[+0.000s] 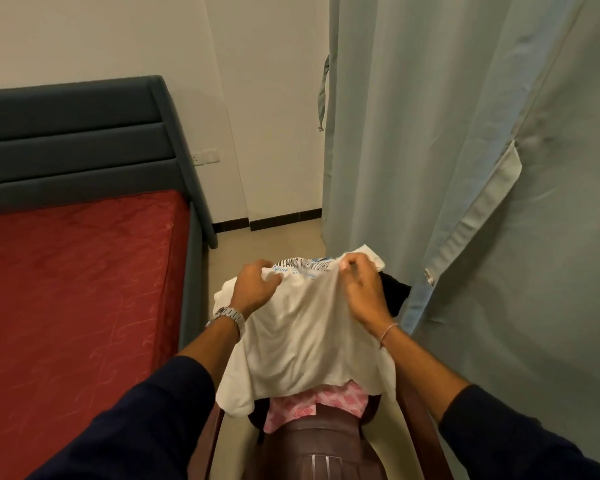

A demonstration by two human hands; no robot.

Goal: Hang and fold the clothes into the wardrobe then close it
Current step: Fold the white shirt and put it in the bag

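Note:
A white T-shirt (305,344) with dark and blue lettering is lifted above a brown plastic chair (326,448). My left hand (257,289) grips its upper left edge. My right hand (364,289) pinches the upper right edge near the print. Under the shirt lie a pink patterned garment (319,403) and a black garment (395,292) on the chair. The fabric wardrobe (482,168), pale grey-green, stands at the right with its zip flap hanging partly loose.
A bed with a red mattress (77,289) and a dark teal headboard (84,140) fills the left. A narrow strip of beige floor (271,237) runs between bed and wardrobe toward the white wall.

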